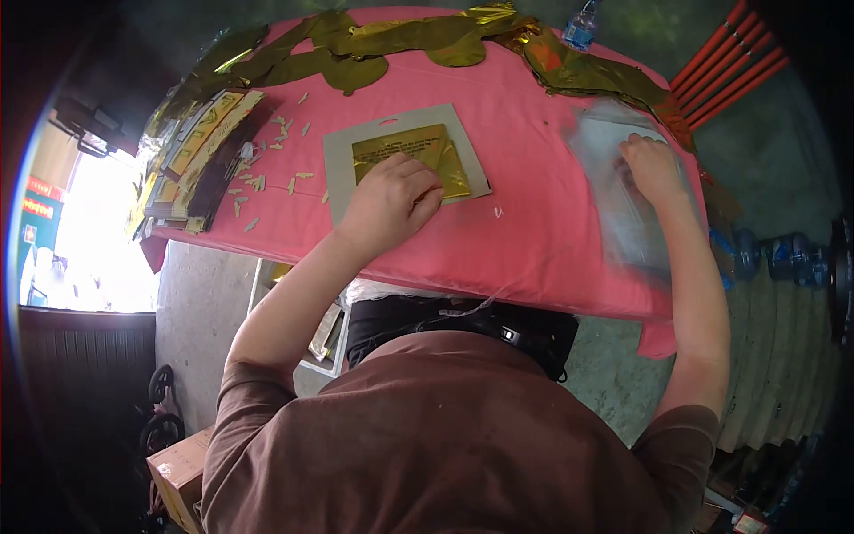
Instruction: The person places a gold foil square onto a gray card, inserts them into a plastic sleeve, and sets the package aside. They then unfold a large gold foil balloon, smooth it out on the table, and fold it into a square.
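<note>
My left hand (398,198) is curled over the lower part of a folded gold foil sheet (405,142) with dark printed lines. That foil lies on a grey card (338,151) with a hang slot in its top edge. The curled fingers hide whatever is in them. On the right, my right hand (651,165) bends its fingers onto the upper part of a pile of clear plastic bags (614,214), seemingly pinching a bag.
Small pale clips or pegs (258,182) are scattered left of the card. Beyond them lies a stack of printed cards (200,151). Gold foil banners (356,44) line the far edge of the pink tablecloth (525,240). A water bottle (581,27) stands behind.
</note>
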A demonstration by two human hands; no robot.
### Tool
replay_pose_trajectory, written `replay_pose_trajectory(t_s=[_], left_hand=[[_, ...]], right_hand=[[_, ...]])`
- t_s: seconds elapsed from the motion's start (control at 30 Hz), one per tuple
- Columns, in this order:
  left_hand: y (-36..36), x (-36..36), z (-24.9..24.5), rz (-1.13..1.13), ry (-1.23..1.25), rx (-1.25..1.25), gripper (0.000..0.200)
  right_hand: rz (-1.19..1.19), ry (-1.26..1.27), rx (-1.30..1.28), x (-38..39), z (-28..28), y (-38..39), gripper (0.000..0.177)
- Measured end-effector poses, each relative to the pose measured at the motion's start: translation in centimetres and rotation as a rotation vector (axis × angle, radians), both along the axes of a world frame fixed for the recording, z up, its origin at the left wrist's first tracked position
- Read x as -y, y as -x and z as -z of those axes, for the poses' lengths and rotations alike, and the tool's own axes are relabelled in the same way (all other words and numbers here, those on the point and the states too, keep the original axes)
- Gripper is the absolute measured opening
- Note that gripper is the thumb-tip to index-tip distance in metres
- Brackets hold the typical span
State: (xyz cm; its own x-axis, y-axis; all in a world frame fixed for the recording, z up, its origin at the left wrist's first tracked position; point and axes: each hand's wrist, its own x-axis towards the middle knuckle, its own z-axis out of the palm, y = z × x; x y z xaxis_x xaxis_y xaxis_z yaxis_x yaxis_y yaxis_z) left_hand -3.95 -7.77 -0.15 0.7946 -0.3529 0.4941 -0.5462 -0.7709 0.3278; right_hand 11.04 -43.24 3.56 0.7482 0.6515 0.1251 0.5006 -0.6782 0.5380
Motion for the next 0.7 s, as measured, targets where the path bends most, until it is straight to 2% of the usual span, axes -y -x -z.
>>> replay_pose_trajectory(t_s=[0.13, 0.2, 0.23, 0.3, 0.43, 0.47, 0.53, 0.7], left_hand=[[0.0, -0.1, 0.1, 0.001, -0.009, -0.001, 0.010], [0.0, 0.0, -0.1, -0.001, -0.002, -0.007, 0.010], [0.0, 0.0, -0.1, -0.001, 0.006, -0.010, 0.010], [-0.1, 0.0, 0.0, -0.005, -0.002, -0.009, 0.010], [0.0, 0.0, 0.0, -0.022, -0.017, -0.004, 0.011], [0.0, 0.0, 0.0, -0.024, -0.018, -0.004, 0.011], [-0.1, 0.0, 0.2, -0.024, -0.013, 0.011, 0.011], [-0.2, 0.2, 0.4, -0.042, 0.024, 0.041, 0.011]], right_hand=[[-0.081, -0.122, 0.023, -1.0, -1.3, 1.9, 0.006], [-0.204, -0.448, 0.010, -2.4, -1.9, 3.9, 0.005], [-0.206, -0.448, 0.006, -3.3, -2.0, 5.2, 0.005], [-0.270, -0.791, -0.211, -5.3, -2.1, 7.9, 0.010], [-0.602, -0.861, -0.420, -8.3, -0.8, 11.6, 0.013], [-0.603, -0.862, -0.421, -8.9, -0.3, 12.0, 0.013], [-0.817, -0.891, -0.369, -10.1, 0.6, 12.6, 0.012], [-0.914, -0.765, -0.372, -12.0, 1.6, 12.7, 0.015]])
